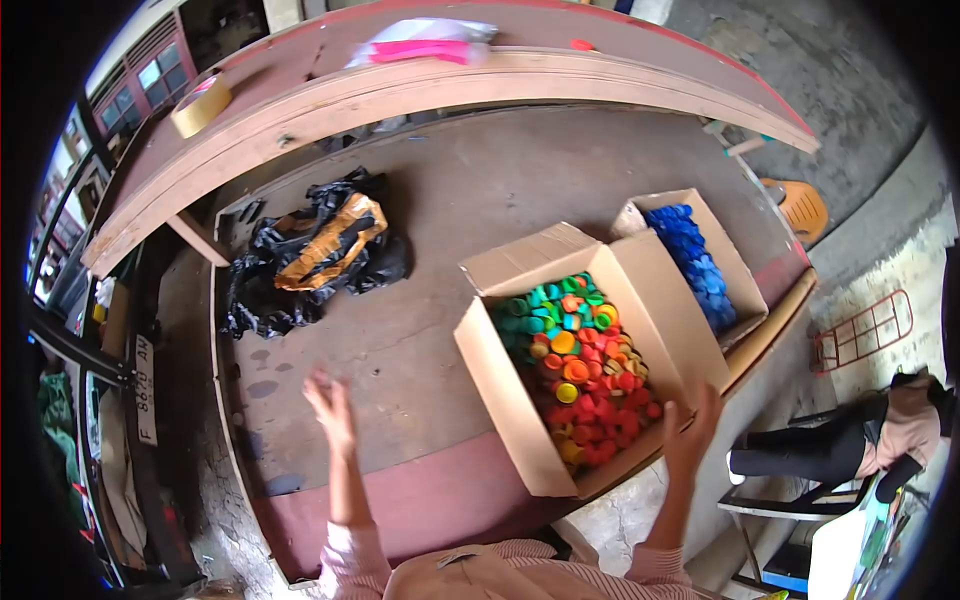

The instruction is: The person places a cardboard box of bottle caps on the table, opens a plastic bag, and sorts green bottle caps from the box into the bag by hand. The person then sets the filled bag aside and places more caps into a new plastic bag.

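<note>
My left hand (pixel 331 408) is raised over the near left part of the table (pixel 440 370), holding nothing, its fingers apart. At the near right side of a large open cardboard box (pixel 527 420) is my right hand (pixel 691 435), fingers stretched up and nothing in them; whether it touches the box I cannot tell. Green, orange, yellow and red plastic bottle caps (pixel 590 365) fill the bottom of this box. Just behind it stands a smaller cardboard box (pixel 733 262) with blue bottle caps (pixel 692 265) inside.
Crumpled black plastic with brown tape (pixel 330 245) lies at the table's left. A raised wooden shelf (pixel 560 75) spans the back, bearing a tape roll (pixel 203 104) and a pink and white packet (pixel 425 45). Another person (pixel 868 440) is at the right, near an orange stool (pixel 800 208).
</note>
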Demonstrator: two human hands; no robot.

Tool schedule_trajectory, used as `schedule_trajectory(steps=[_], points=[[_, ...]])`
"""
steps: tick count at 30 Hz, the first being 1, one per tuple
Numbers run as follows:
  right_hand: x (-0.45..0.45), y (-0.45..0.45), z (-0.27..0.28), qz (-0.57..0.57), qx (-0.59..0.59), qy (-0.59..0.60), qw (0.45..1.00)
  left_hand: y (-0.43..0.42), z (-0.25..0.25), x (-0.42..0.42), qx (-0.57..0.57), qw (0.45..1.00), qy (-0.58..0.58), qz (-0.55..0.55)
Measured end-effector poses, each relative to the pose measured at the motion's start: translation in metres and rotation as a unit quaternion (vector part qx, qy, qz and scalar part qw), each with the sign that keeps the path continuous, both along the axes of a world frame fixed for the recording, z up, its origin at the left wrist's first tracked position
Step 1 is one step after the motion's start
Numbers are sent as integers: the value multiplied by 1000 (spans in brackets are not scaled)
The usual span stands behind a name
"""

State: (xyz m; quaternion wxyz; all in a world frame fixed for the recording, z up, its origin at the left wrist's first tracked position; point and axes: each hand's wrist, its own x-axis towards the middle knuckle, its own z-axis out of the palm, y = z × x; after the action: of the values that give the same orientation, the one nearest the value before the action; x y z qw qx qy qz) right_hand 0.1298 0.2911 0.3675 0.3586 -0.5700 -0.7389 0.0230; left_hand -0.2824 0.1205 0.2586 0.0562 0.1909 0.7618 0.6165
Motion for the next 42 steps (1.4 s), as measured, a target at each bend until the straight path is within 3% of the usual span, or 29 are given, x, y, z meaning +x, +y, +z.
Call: schedule_trajectory(steps=[1, 2, 5, 6, 7, 8, 9, 10, 12, 14, 16, 17, 18, 20, 23, 25, 26, 27, 31, 33, 36, 39, 42], points=[[28, 13, 6, -21, -5, -44, 999, 4, 16, 54, 54, 990, -93, -92], [48, 25, 7, -28, -5, -43, 999, 2, 31, 95, 5, 958, -167, -234], [102, 84, -8, -49, -57, -74, 994, 21, 2, 195, -23, 894, -267, -360], [121, 106, -25, -32, -80, -60, 994, 32, -6, 218, -103, 906, -185, -366], [137, 123, -44, -18, -145, -62, 987, 39, -9, 235, -103, 909, -198, -351], [126, 124, -22, 47, -271, 20, 961, 51, -12, 251, -100, 913, -211, -333], [135, 132, -47, 50, -202, -3, 978, 58, -27, 262, -84, 930, -162, -318], [137, 134, -55, 88, -165, 18, 982, 62, -31, 271, -99, 955, 16, -278], [139, 130, -48, 121, -183, 36, 975, 58, -27, 275, -65, 927, -240, -282], [141, 132, -36, 165, -241, 42, 955, 47, -31, 274, 57, 913, -303, -269], [148, 139, -67, 219, -347, 27, 911, 36, -34, 270, 64, 906, -363, -206], [127, 123, -15, 201, -460, -61, 863, 36, -30, 267, 66, 918, -340, -193], [138, 130, -88, 257, -423, -29, 868, 31, -24, 266, 55, 919, -341, -188], [114, 130, -106, 380, -488, -78, 782, 26, -13, 262, 13, 925, -321, -203], [96, 131, -102, 300, -486, -73, 817, 36, -12, 268, 60, 939, -291, -176], [98, 137, -51, 289, -189, -19, 938, 39, -5, 269, 54, 938, -298, -170], [97, 146, -31, 211, 1, -74, 975, 40, -3, 273, 48, 934, -313, -165], [99, 159, -23, 118, 46, -134, 983, 45, -4, 277, 58, 931, -327, -149], [115, 212, -59, 119, 4, -191, 974, 73, -7, 291, 87, 929, -320, -163], [115, 220, -66, 91, -125, -215, 964, 92, -4, 294, 97, 930, -313, -165], [143, 235, -80, 81, -24, -189, 978, 115, 1, 302, 113, 933, -302, -162], [177, 263, -84, 70, -12, -211, 975, 140, 5, 311, 107, 935, -266, -208], [197, 292, -77, 82, -9, -195, 977, 156, 12, 328, 115, 937, -279, -178]])
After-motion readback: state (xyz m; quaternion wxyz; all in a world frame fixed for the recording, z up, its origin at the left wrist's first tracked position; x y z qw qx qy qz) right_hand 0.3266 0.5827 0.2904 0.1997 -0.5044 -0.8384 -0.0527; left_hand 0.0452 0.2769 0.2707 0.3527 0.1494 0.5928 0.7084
